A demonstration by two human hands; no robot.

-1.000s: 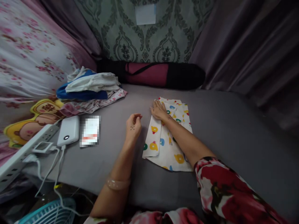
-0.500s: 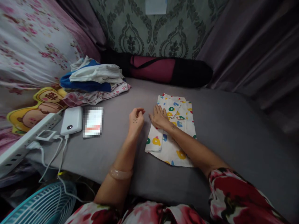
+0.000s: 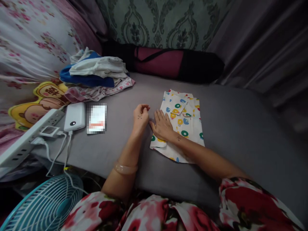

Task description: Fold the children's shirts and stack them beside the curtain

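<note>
A small white garment (image 3: 192, 128) with a colourful print of letters or numbers lies partly folded on the grey sheet. My right hand (image 3: 162, 125) is flat on its left edge, fingers stretched out and pointing away from me. Under that palm, part of the folded-in side is hidden. Just left of the garment, my left hand (image 3: 141, 117) rests apart from the cloth with its fingers curled in, and nothing shows in them.
Left of my arms are a blurred card or phone (image 3: 97, 118), a white power bank (image 3: 75, 117) and a cabled power strip (image 3: 29, 138). Piled clothes (image 3: 96, 70) lie behind them. A long black and maroon bag (image 3: 158, 62) lines the wall. A fan (image 3: 53, 205) stands lower left.
My right hand has slid along the garment's left edge toward me, uncovering more of the print behind it. My left hand keeps its curled pose. The view has tilted slightly downward.
</note>
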